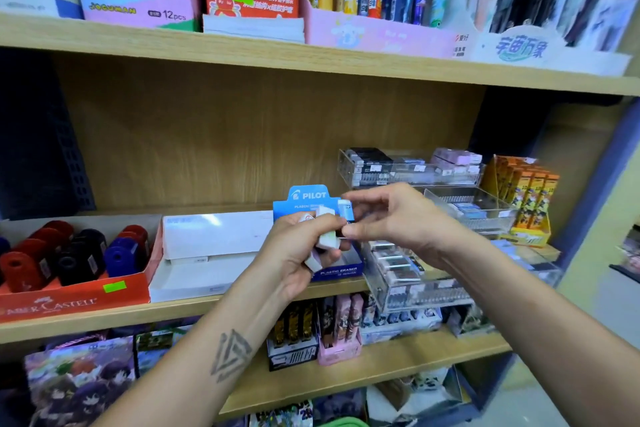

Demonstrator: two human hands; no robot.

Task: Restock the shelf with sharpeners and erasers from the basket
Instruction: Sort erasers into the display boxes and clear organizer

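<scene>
My left hand [298, 260] is closed around several small white erasers [327, 237], held in front of the blue Pilot eraser display box [341, 270] on the middle shelf [194, 308]. My right hand [398, 218] pinches one blue-and-white eraser [346, 210] between thumb and fingers, just above the left hand's bunch and touching it. The Pilot box's header card [309, 196] rises behind the hands. Red, black and blue sharpeners [69, 256] fill a red Faber-Castell tray [74, 298] at the left. The basket is not in view.
A white open box [207, 253] sits between the red tray and the Pilot box. Clear acrylic bins [412, 168] with erasers stand at the right, an orange carton [526, 198] beyond them. Pens and boxes line the top shelf [242, 52]; goods fill the lower shelves.
</scene>
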